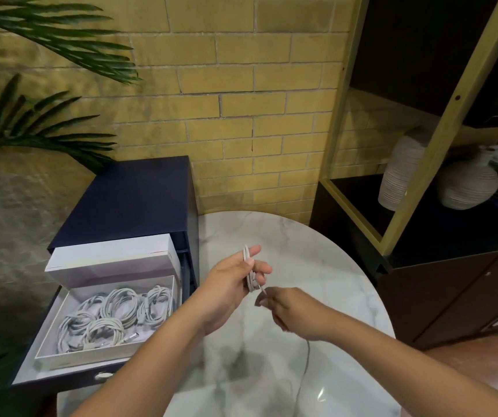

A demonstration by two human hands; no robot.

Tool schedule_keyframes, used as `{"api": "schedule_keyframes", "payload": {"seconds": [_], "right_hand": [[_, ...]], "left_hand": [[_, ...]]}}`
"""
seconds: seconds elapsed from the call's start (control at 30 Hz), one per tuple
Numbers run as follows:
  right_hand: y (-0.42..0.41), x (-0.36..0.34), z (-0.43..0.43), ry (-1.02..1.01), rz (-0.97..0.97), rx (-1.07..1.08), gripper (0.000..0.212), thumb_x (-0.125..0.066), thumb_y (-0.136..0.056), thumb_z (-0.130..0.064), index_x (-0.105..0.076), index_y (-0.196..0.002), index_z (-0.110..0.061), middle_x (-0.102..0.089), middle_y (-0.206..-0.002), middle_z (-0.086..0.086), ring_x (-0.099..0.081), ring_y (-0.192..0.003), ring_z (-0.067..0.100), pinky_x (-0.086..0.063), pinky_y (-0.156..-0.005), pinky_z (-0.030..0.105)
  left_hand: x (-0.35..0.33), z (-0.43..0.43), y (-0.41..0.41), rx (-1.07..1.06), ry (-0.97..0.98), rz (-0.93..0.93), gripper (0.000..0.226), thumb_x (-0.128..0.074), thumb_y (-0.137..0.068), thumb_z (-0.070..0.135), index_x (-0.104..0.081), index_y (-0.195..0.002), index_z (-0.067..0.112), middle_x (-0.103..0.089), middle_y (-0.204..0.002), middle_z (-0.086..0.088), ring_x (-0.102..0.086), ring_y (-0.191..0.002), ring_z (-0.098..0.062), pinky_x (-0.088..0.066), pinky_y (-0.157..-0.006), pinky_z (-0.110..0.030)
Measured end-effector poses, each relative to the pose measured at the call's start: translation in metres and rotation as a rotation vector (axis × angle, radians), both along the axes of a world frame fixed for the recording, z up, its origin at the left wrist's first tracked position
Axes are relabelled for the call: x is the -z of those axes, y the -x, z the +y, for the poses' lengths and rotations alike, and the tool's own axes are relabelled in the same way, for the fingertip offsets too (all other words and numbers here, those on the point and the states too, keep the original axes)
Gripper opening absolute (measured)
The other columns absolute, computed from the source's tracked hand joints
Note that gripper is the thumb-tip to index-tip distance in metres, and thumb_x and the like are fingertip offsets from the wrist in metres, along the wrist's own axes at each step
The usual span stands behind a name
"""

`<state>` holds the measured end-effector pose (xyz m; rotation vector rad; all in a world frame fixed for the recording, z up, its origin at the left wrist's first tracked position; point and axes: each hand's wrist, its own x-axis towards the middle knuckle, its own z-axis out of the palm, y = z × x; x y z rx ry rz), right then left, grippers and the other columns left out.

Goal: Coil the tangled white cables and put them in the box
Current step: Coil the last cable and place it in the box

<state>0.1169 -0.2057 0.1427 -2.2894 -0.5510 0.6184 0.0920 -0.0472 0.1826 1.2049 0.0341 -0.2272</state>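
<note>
My left hand holds a small coil of white cable wound over its fingers, above the round marble table. My right hand pinches the cable's loose end just right of the coil. A thin stretch of the same cable trails down over the tabletop below my right wrist. To the left, an open white box sits in a pulled-out drawer and holds several coiled white cables. Its lid stands up behind it.
The box rests in the open drawer of a dark blue cabinet left of the table. Palm fronds hang at the far left. A black and yellow shelf unit with pale ribbed vases stands at the right, against a yellow brick wall.
</note>
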Motion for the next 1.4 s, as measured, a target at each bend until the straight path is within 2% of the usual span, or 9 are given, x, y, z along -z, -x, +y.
{"api": "schedule_keyframes", "payload": {"seconds": [0.13, 0.33, 0.5, 0.63, 0.77, 0.93, 1.03, 1.17, 1.4], "right_hand": [[0.013, -0.012, 0.007, 0.17, 0.063, -0.162, 0.031, -0.034, -0.102, -0.018, -0.044, -0.131, -0.015, -0.045, -0.072, -0.019, -0.053, -0.065, 0.003, -0.041, -0.059, 0.017], [0.01, -0.045, 0.004, 0.423, -0.09, -0.324, 0.034, -0.039, -0.102, -0.031, -0.05, -0.13, -0.016, -0.058, -0.119, 0.01, -0.051, -0.093, 0.02, -0.036, -0.077, 0.029], [-0.003, -0.07, -0.005, 0.461, -0.189, -0.34, 0.024, -0.045, -0.101, -0.028, -0.057, -0.117, -0.016, -0.063, -0.108, 0.005, -0.055, -0.093, 0.022, -0.038, -0.072, 0.031], [-0.014, -0.086, -0.019, 0.426, -0.371, -0.239, 0.015, -0.049, -0.098, -0.031, -0.059, -0.099, -0.019, -0.055, -0.074, -0.009, -0.049, -0.07, 0.011, -0.04, -0.064, 0.033], [-0.024, -0.083, -0.024, 0.358, -0.482, -0.217, 0.02, -0.047, -0.099, -0.029, -0.061, -0.089, -0.02, -0.059, -0.08, -0.01, -0.055, -0.078, 0.013, -0.048, -0.074, 0.037], [-0.035, -0.073, -0.024, 0.283, -0.586, -0.175, 0.03, -0.043, -0.1, -0.036, -0.064, -0.091, -0.018, -0.057, -0.083, -0.011, -0.052, -0.079, 0.01, -0.041, -0.071, 0.027], [-0.043, -0.066, -0.024, 0.173, -0.583, -0.121, 0.032, -0.045, -0.098, -0.04, -0.065, -0.09, -0.017, -0.062, -0.084, -0.005, -0.053, -0.078, 0.009, -0.043, -0.072, 0.029], [-0.05, -0.055, -0.022, 0.006, -0.531, -0.074, 0.024, -0.052, -0.096, -0.032, -0.066, -0.096, -0.012, -0.062, -0.087, -0.005, -0.052, -0.08, 0.005, -0.042, -0.072, 0.021], [-0.038, -0.018, -0.019, -0.052, -0.244, 0.04, 0.024, -0.041, -0.102, -0.018, -0.061, -0.089, -0.024, -0.056, -0.068, -0.006, -0.052, -0.063, 0.006, -0.042, -0.063, 0.02]], "left_hand": [[0.014, 0.001, -0.004, -0.069, -0.298, -0.078, 0.04, -0.035, -0.104, 0.016, -0.034, -0.144, 0.013, -0.074, -0.096, 0.005, -0.068, -0.089, -0.006, -0.048, -0.084, -0.019], [0.031, 0.002, -0.001, -0.013, -0.72, -0.232, 0.045, -0.036, -0.104, 0.019, -0.027, -0.148, 0.019, -0.069, -0.108, 0.013, -0.064, -0.095, 0.006, -0.043, -0.082, -0.005], [0.046, 0.007, -0.003, 0.118, -1.067, -0.277, 0.033, -0.028, -0.104, 0.029, -0.042, -0.132, 0.019, -0.067, -0.099, 0.007, -0.06, -0.089, -0.004, -0.041, -0.073, -0.007], [0.045, 0.016, 0.006, 0.214, -0.936, -0.206, 0.024, -0.031, -0.104, 0.034, -0.048, -0.121, 0.027, -0.064, -0.083, 0.001, -0.056, -0.07, -0.001, -0.041, -0.071, -0.008], [0.041, 0.02, 0.011, 0.271, -0.982, -0.24, 0.029, -0.035, -0.101, 0.045, -0.057, -0.093, 0.027, -0.057, -0.067, 0.008, -0.053, -0.064, -0.003, -0.044, -0.072, -0.022], [0.032, 0.018, 0.013, 0.212, -0.81, -0.201, 0.03, -0.038, -0.102, 0.038, -0.063, -0.115, 0.029, -0.046, -0.061, 0.012, -0.047, -0.061, -0.003, -0.045, -0.07, -0.022], [0.023, 0.015, 0.015, 0.174, -0.606, -0.151, 0.035, -0.037, -0.103, 0.036, -0.069, -0.089, 0.033, -0.044, -0.061, 0.01, -0.049, -0.061, -0.005, -0.051, -0.088, -0.037], [0.006, 0.008, 0.017, 0.114, -0.501, -0.135, 0.056, -0.03, -0.105, 0.018, -0.058, -0.056, 0.018, -0.049, -0.054, 0.009, -0.046, -0.069, -0.018, -0.053, -0.086, -0.038], [-0.003, 0.006, 0.012, 0.099, -0.111, -0.056, 0.044, -0.023, -0.104, 0.02, -0.063, -0.117, 0.007, -0.034, -0.056, 0.002, -0.039, -0.052, -0.012, -0.051, -0.079, -0.027]]}}
